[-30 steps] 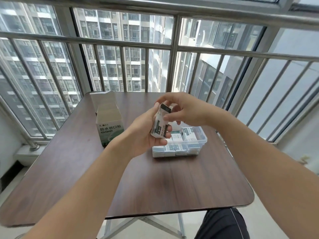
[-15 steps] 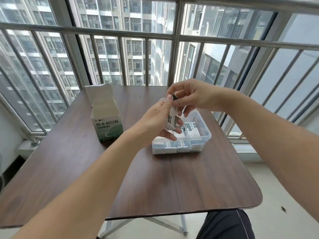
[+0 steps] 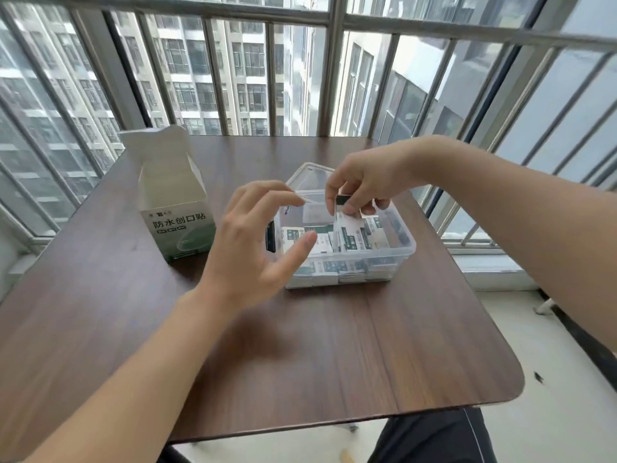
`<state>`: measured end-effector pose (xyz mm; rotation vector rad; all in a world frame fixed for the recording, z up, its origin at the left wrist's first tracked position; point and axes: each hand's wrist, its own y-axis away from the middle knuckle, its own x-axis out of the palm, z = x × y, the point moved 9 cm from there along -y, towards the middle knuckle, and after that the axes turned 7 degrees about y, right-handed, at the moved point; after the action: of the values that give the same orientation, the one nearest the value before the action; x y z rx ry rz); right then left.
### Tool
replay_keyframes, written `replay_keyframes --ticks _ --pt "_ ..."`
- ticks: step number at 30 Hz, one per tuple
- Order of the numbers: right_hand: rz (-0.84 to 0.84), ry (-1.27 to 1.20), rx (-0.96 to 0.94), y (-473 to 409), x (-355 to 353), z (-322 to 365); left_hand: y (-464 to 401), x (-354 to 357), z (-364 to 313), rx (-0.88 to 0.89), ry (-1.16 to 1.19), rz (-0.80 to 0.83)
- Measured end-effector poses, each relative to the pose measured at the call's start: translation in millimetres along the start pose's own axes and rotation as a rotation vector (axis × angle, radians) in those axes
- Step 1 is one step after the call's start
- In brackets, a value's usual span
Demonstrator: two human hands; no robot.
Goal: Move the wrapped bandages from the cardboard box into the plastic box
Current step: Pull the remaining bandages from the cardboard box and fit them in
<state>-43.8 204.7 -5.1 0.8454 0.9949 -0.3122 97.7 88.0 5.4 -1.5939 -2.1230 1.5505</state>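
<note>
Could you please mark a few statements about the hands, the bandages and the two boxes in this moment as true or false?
1. The right hand pinches a wrapped bandage over the plastic box. True.
2. The left hand grips the cardboard box. False: it holds nothing, its fingers loosely spread beside the plastic box.
3. The plastic box holds no bandages yet. False: several wrapped bandages already lie in it.
4. The cardboard box stands upright with its top flap open. True.
5. The cardboard box stands to the right of the plastic box. False: it stands to its left on the table.
</note>
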Motion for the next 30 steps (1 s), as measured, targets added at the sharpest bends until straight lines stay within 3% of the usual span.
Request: replay_keyframes --ticks 7,17,30 --pt "0.043 0.059 0.011 -4.6 8.8 5.3 -1.9 15.2 -11.1 0.113 -0.067 0.157" --pt "-0.047 0.193 0.008 -0.7 14.8 14.6 -10.7 52.4 -9.7 0.051 -0.254 0.629" --pt "-0.134 0.309 0.024 -3.3 15.5 13.9 -13.1 68.1 -10.8 0.021 -0.260 0.819"
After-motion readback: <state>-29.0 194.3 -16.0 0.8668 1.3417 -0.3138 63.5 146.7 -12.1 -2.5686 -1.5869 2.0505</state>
